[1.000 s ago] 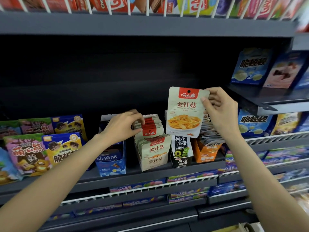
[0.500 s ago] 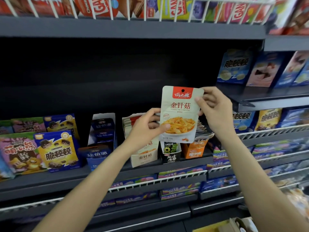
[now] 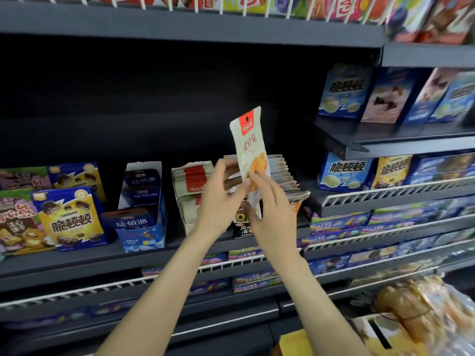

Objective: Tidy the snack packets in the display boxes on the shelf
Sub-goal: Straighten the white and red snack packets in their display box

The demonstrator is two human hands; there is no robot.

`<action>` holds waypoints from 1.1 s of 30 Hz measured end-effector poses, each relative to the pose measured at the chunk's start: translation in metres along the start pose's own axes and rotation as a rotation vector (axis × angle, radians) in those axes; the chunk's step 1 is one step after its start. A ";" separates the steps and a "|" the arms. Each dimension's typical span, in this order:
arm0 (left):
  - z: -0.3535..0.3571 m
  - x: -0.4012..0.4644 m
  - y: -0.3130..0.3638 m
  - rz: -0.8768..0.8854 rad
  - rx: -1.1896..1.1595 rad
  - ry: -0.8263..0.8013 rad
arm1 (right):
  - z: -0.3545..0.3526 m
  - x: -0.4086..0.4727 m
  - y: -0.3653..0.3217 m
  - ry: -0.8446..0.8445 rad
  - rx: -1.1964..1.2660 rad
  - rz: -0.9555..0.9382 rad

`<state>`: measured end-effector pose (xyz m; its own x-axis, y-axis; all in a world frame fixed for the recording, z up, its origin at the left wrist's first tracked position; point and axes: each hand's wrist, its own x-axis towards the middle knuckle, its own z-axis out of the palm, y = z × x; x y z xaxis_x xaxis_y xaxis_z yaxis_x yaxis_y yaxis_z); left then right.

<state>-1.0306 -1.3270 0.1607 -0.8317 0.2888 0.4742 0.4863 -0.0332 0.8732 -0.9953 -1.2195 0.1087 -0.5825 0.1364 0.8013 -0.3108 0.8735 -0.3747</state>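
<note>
A pale snack packet with a red top label (image 3: 248, 142) stands upright and turned edge-on in front of the shelf. My left hand (image 3: 221, 199) pinches its lower part from the left. My right hand (image 3: 272, 206) pinches its bottom from the right. Behind my hands sits a beige display box (image 3: 187, 201) holding several matching red-topped packets. A black packet box (image 3: 243, 227) shows between my wrists. A row of silver-edged packets in an orange box (image 3: 285, 176) stands to the right.
A blue display box (image 3: 141, 214) of dark packets stands to the left, beside blue-and-yellow snack boxes (image 3: 69, 219). More blue boxes (image 3: 344, 170) sit on the right-hand shelves. White wire rails (image 3: 385, 191) edge the lower shelves. A bag of orange goods (image 3: 421, 312) lies at the lower right.
My left hand left the beige box and took hold of the packet. My right hand shifted from its top corner to its bottom. The packet turned edge-on and the view swung left.
</note>
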 end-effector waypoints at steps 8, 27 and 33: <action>-0.016 -0.006 0.001 0.206 0.494 -0.054 | -0.024 0.007 0.011 0.145 0.814 0.578; 0.001 -0.001 0.026 0.119 0.156 -0.046 | -0.001 -0.005 -0.003 0.428 0.149 0.193; -0.002 0.011 0.024 0.192 0.157 0.132 | 0.020 0.007 -0.003 0.399 -0.123 -0.126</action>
<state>-1.0289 -1.3269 0.1874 -0.7433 0.1643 0.6485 0.6650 0.0761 0.7429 -1.0128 -1.2305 0.1060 -0.2026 0.1737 0.9637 -0.2551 0.9408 -0.2232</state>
